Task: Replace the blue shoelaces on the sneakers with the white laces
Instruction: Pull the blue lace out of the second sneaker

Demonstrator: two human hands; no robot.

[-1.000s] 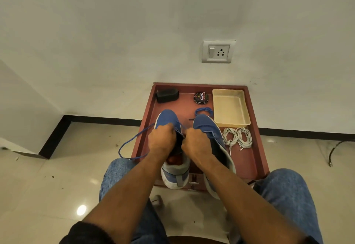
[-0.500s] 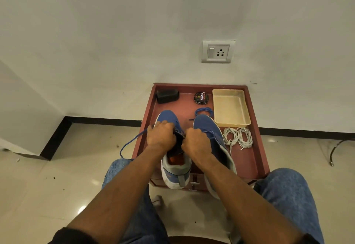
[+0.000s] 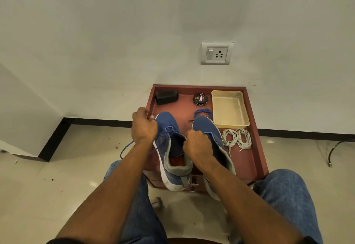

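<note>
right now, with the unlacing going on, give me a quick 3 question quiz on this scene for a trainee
1. True or false: the white laces are already threaded into a sneaker.
2. Which hand pulls the blue shoelace out past the table's side?
A. left hand
B. right hand
C. neither
3. Fill in: the shoe polish tin stands between the black brush and the cream ____.

Key
1. False: they lie coiled on the red table, beside the right sneaker.
2. A: the right hand steadies the left sneaker at its tongue.
3. tray
</note>
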